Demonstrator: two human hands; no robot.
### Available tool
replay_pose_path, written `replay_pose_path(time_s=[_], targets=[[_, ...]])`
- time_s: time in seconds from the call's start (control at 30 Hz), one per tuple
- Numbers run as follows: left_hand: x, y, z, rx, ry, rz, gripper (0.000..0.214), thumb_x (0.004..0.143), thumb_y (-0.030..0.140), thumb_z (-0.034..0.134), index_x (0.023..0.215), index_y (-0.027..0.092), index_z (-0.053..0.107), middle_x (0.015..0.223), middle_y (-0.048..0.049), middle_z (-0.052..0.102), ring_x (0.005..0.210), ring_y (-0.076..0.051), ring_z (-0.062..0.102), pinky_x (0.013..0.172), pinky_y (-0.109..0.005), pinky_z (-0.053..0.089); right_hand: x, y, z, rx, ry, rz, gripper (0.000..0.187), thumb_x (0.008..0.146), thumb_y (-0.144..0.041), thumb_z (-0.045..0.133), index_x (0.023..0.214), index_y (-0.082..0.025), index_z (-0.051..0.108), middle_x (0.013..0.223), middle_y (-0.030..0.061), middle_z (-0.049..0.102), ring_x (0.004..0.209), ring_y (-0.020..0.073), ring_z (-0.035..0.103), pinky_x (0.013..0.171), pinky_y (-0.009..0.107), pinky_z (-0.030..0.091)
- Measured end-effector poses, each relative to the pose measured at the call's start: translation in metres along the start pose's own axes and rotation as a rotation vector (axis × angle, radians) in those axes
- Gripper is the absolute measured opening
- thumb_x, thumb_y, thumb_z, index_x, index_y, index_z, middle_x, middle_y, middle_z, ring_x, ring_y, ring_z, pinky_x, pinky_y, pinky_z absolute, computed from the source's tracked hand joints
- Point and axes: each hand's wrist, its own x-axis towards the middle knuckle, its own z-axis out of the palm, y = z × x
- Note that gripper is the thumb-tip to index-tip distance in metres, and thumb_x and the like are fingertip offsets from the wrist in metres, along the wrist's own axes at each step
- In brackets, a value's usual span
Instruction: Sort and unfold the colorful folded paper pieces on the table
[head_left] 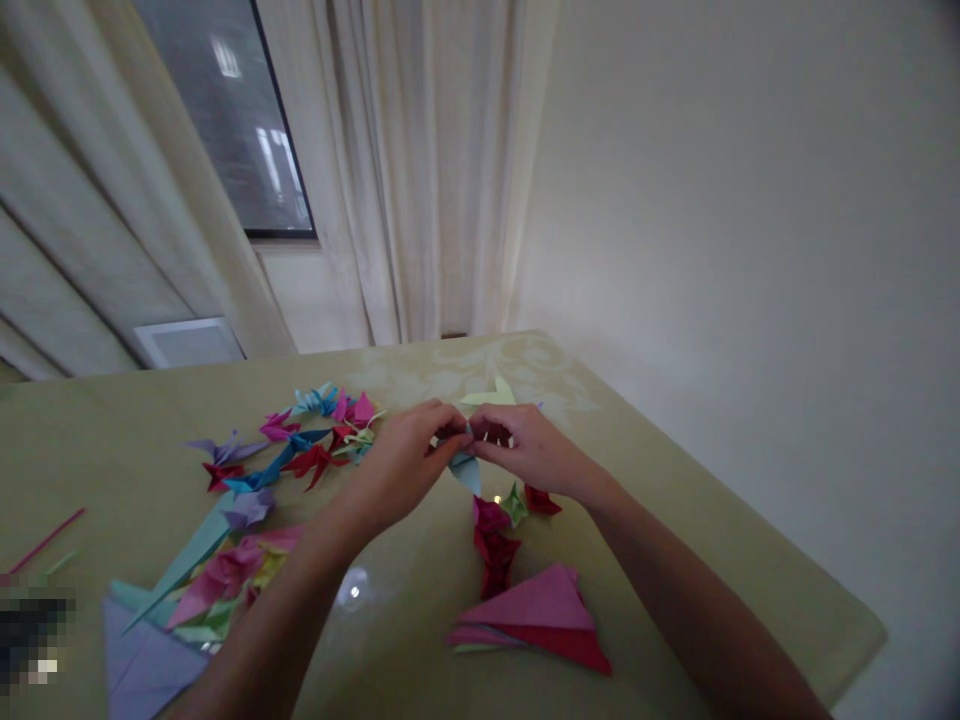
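A pale blue folded paper piece [466,472] is held up between my two hands above the middle of the table. My left hand [416,450] pinches it from the left, thumb and fingers pressed together. From the right, my right hand [525,440] pinches the same paper, its fingertips meeting those of the left. Part of the paper is hidden behind the fingers. Just below the hands lie small folded pieces: a magenta one [490,515], a green one [514,505] and a dark red one [541,500].
A stack of folded pink and red paper [532,615] lies nearer me. Several colourful paper cranes [311,460] cover the left side, with more folded sheets [154,640] in front. A pink stick [49,540] lies far left. The table [675,560] meets a wall on the right.
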Motion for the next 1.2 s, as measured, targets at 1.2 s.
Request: replay_pose_path(time_s=[1.2], targets=[[-0.018,-0.149,-0.013,0.596,-0.151,-0.442,0.018,0.087,0.023,0.066,0.104,0.019,0.071,0.114,-0.0135,0.07,0.11,-0.029,0.069,0.095,-0.036,0.053,0.005,0.105,-0.014,-0.071,-0.107,0.258,0.004,0.086,-0.017,0.072,0.088,-0.019,0.074,0.089,0.0042,0.081,0.082,0.0207,0.077,0.076,0.029,0.057]])
